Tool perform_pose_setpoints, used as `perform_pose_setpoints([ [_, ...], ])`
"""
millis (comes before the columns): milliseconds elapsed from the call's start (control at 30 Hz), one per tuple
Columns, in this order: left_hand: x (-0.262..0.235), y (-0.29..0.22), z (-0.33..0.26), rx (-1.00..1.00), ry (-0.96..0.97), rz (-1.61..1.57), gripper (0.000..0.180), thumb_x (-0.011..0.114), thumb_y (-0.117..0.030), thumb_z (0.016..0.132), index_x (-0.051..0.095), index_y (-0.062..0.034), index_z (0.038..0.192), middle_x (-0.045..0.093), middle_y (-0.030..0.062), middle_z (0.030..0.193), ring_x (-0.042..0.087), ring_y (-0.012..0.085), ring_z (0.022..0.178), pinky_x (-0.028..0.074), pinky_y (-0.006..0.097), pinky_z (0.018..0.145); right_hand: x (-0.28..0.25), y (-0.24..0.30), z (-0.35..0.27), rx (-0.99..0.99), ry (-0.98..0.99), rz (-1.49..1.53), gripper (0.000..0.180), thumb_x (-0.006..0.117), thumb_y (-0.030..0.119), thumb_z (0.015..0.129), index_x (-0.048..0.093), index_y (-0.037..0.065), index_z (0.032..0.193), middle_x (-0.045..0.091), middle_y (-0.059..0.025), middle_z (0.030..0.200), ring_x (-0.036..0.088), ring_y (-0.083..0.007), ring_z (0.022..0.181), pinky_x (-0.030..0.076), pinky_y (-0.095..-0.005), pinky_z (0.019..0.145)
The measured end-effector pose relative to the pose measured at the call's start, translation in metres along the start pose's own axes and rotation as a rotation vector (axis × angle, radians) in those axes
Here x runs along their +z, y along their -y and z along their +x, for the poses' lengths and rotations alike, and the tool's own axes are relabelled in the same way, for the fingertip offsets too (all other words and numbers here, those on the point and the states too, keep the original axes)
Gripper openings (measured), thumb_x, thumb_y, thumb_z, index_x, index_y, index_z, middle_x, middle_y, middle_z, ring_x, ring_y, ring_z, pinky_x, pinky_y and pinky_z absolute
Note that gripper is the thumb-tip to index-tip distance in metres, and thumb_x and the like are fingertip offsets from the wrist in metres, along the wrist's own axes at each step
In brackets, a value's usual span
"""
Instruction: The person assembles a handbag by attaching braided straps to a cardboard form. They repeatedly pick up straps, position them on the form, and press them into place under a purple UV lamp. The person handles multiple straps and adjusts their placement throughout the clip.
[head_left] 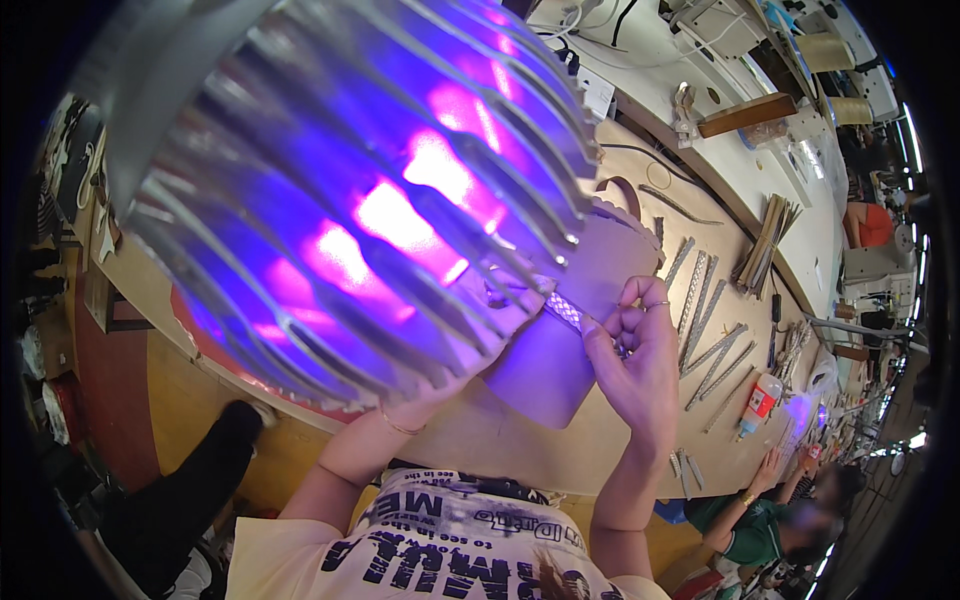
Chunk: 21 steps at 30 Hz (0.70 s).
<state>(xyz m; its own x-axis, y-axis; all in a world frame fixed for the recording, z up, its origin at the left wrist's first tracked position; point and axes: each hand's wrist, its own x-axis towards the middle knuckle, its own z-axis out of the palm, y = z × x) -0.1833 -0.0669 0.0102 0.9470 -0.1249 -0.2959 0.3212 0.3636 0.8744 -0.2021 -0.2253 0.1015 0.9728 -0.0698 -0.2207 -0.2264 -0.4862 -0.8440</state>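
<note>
A short, pale braided strip (565, 309) is stretched between my two hands. My right hand (640, 365) pinches its near right end between curled fingers. At its other end are the fingertips of my left hand (510, 310), closed on it; most of that hand is hidden behind the lamp. Beneath the strip lies a smooth, flat greyish panel (545, 375) on the tan table. Farther back, the panel material has a scalloped edge (640, 235) and a brown strap loop (622, 188). A ribbed metal lamp (370, 200) glowing purple covers the upper left, very close.
Several loose braided strips (715, 350) lie to the right, near a bundle of brown strips (768, 240) and a red-labelled bottle (760, 405). A wooden block (745, 115) rests on the white bench behind. A person in green (750, 528) sits at right.
</note>
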Motion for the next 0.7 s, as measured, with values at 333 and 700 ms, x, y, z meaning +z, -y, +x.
perform_pose_setpoints([
  [333,0.011,-0.012,-0.038,0.582,0.188,0.683,0.034,0.058,-0.014,0.095,0.059,0.0005,0.125,0.055,0.0188,0.134,0.057,0.033,0.121,0.042,0.041,0.104,-0.006,0.003,0.0,0.03,0.045,0.016,0.032,0.065,0.0,0.085,0.04,0.005,0.103,0.053,0.0012,0.064,0.048,-0.0013,0.055,0.034,-0.0177,0.047],
  [700,0.006,-0.002,-0.036,0.582,0.259,0.705,0.036,0.056,-0.015,0.096,0.058,0.0007,0.129,0.053,0.0237,0.136,0.053,0.0364,0.126,0.037,0.043,0.108,-0.038,-0.03,-0.026,-0.057,0.029,0.053,0.025,0.066,0.007,0.091,0.043,0.004,0.1,0.057,-0.0025,0.068,0.051,-0.0064,0.061,0.04,-0.0213,0.057],
])
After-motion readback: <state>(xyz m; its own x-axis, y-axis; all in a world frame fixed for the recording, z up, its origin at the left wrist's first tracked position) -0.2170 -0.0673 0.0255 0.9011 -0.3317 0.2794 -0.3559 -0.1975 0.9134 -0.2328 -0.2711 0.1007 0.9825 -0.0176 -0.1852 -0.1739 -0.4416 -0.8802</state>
